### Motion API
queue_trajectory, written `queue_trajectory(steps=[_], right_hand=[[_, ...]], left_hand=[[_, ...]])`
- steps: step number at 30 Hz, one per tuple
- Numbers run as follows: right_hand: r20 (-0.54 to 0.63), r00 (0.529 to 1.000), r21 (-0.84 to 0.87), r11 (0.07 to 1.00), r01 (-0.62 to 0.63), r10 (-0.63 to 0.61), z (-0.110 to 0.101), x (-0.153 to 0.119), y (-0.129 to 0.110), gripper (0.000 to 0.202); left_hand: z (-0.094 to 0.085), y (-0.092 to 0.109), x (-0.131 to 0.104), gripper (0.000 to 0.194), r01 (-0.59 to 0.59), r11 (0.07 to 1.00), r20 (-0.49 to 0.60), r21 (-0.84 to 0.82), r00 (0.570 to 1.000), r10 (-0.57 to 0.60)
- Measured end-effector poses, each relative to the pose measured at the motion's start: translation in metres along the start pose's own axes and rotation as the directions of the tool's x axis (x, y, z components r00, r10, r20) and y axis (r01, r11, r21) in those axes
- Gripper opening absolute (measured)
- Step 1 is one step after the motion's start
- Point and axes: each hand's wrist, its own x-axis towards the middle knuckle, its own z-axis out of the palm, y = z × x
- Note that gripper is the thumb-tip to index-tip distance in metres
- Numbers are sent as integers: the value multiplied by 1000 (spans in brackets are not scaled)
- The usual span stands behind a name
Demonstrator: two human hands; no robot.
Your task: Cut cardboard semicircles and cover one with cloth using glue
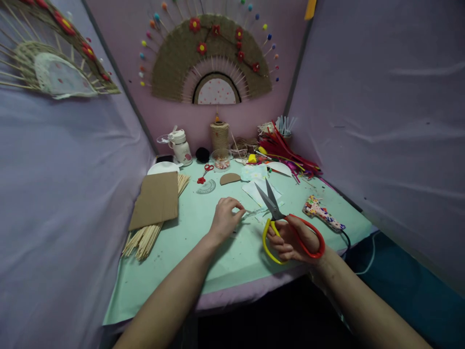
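Note:
Over the middle of the table, my left hand [225, 218] has thumb and forefinger pinched together on the end of a thin pale scrap strip [255, 212]. To its right my right hand [296, 240] is wrapped round large scissors [271, 199] with one red and one yellow handle. Their blades point up and away from me, slightly apart. Behind the blades lies a white sheet of paper [250, 190], with a pale patterned piece [254, 172] farther back. Small cut bits surround the strip, partly hidden by the scissors.
Brown cardboard [154, 201] rests on bamboo sticks [145, 242] at left. A patterned glue gun [323, 213] lies at right. Farther back are small red scissors [208, 168], a protractor [206, 187], a twine spool [220, 135], a bottle [179, 147] and red pipe cleaners [286, 150].

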Motion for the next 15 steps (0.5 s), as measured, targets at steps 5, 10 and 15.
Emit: queue_trajectory(steps=[5,10,15], right_hand=[[-35,999,6,1000,-1,2,-3,0,5,45],[-67,997,-19,999,28,-29,-3,2,7,43],[-76,996,-44,998,41,-44,-3,2,9,41]], left_hand=[[9,-7,-3,8,-36,976,123,217,992,9],[7,-8,-2,18,-61,980,129,190,991,36],[-9,-16,3,20,88,994,-55,72,995,-84]])
